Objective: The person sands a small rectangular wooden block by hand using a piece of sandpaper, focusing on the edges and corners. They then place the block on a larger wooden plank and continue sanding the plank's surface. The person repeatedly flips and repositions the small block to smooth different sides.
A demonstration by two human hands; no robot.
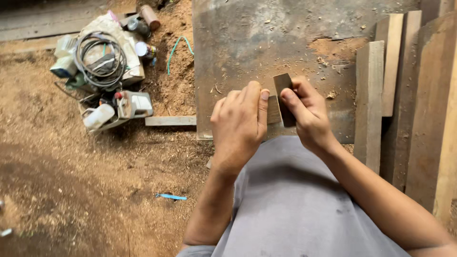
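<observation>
Seen from above: left hand (239, 124) curled shut around a pale wooden piece (273, 109), thumb pressed along its edge. Right hand (307, 114) just beside it, pinching a small dark block (284, 97) upright between thumb and fingers, touching the wooden piece. Beyond both hands, a dusty worktop (266, 43). Right of the right hand, stacked planks (369, 95). Far left of the left hand, coiled cable (100, 59) among clutter on the sawdust floor (71, 181).

Open bench top (247, 43) ahead of hands; stacked planks (376, 95) crowding right.
</observation>
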